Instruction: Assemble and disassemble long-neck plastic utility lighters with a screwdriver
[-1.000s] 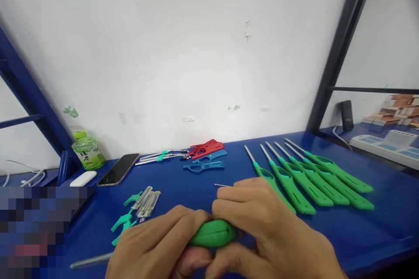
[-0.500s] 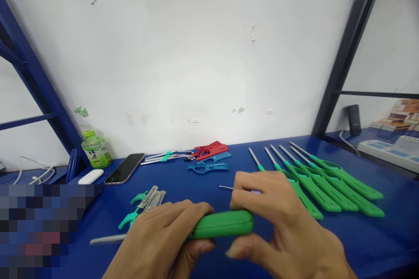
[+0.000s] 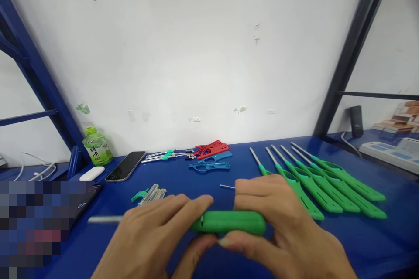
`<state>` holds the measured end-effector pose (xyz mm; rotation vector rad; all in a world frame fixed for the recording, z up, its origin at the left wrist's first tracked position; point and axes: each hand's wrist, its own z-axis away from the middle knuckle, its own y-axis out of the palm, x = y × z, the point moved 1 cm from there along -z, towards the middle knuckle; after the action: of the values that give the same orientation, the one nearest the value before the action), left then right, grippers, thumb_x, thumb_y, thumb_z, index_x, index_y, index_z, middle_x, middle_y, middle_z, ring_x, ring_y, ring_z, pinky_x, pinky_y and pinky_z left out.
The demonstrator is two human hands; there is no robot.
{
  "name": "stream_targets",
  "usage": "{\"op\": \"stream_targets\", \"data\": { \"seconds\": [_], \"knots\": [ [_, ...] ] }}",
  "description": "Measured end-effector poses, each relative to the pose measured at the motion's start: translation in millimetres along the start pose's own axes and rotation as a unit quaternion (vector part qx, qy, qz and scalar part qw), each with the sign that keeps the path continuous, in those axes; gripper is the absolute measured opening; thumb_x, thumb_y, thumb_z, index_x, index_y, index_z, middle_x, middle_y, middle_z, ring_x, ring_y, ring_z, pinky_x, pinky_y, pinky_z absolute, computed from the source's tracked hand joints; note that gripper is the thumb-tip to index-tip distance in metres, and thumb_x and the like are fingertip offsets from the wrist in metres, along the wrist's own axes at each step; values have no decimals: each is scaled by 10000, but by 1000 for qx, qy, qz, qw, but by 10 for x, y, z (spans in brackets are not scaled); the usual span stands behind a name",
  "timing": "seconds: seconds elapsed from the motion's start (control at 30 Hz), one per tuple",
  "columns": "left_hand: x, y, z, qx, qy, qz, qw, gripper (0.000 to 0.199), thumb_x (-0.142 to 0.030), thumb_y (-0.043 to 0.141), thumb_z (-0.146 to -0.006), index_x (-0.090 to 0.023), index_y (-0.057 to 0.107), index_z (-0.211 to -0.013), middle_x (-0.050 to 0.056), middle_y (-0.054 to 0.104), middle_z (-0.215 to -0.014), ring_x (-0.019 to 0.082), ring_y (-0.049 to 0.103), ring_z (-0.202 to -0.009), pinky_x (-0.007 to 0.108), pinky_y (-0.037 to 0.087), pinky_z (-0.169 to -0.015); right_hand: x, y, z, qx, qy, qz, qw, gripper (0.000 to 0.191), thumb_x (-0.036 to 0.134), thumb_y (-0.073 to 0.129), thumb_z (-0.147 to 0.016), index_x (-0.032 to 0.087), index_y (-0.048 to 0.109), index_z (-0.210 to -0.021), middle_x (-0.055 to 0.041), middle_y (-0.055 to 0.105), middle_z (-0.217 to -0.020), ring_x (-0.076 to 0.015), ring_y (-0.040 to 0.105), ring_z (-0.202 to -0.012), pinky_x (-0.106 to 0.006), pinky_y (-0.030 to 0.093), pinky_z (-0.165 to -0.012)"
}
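Gripping green handle [image 3: 231,222] edges, 2 hands [image 3: 150,235]

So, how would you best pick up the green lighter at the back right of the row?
I'd take the green lighter by the broad end of its handle, coming down from above and closing on its two long edges. It lies flat, and that end looks wide and solid, while the middle has an open loop and the other end is a thin metal rod.

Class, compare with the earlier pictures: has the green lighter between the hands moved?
Yes, to the right: the green lighter's rounded end now reaches farther past the right end of the lower blue handle piece.
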<state>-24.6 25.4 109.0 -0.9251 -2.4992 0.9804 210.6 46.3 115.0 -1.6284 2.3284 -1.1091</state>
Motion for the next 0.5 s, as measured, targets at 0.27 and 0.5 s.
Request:
{"op": "stream_targets", "data": {
  "seconds": [0.27,0.5],
  "knots": [
    [433,-51,-31,-3,33,-98,995,363,-144,445,-1060,-274,661,-1322,-17,789,-914,175,742,-669,264,566,-593,-47,-37,-41,-30,141,-64,987,541,550,546,-1093,212,597,-673,35,577,-614,-104,545,-551,-239,403,-507],
    [333,-17,-71,13,44,-62,997,531,11,401,-986,-279,627,-1369,-36,784,-980,149,731,-756,252,580,-704,-32,-19,94,111,218,-350,904,603,544,717,-1005,489,501,-1564,-56,673,-1406,-170,798,-853,-239,651,-615]
  ]
}}
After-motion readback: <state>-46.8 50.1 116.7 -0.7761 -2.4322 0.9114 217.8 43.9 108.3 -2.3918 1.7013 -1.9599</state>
